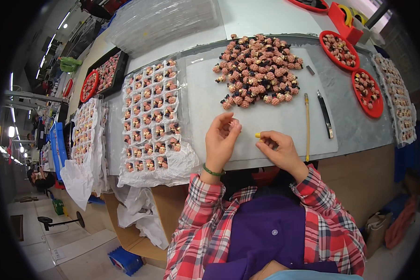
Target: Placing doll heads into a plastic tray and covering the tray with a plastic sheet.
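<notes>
My left hand (220,142), with a green bracelet at the wrist, is raised over the white sheet (200,107) on the table. Its fingers curl in toward the thumb around a small pinkish thing that they mostly hide. Just to the right, my right hand (282,150) has half-curled fingers, with a gap between thumb and index finger and nothing visible in it. A yellow cover (258,135) sits on the tip of its index finger. Beyond both hands lies a big heap of small pink, knobbly figurines (261,70) with dark parts.
Left of my hands stands a white compartment tray (149,112) filled with figurines. A thin wooden stick (307,126), a black-handled cutter (325,114) and a small grey block (310,70) lie at right. Red bowls (367,93) hold more figurines. Clear plastic trays (163,23) are stacked behind.
</notes>
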Demonstrator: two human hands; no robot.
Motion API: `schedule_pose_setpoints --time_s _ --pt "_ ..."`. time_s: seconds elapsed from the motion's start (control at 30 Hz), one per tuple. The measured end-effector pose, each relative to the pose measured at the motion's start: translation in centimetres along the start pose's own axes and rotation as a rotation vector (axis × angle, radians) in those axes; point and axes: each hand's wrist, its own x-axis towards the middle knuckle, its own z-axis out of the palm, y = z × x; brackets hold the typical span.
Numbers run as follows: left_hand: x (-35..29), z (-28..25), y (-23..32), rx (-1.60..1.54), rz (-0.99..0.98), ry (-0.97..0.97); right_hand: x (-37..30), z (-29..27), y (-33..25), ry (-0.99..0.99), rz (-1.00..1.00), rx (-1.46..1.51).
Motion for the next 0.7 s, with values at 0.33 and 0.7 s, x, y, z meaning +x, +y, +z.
schedule_pose_setpoints --time_s 0.33,0.7 --pt "-3.3 1.3 0.6 -0.647 -0.366 -0.214 -0.4 1.2 -0.9 0.134 -0.194 0.189" --pt "-3.1 0.7 -0.1 -0.809 -0.457 -0.195 1.2 0.2 -3.6 0.030 -0.302 -0.027"
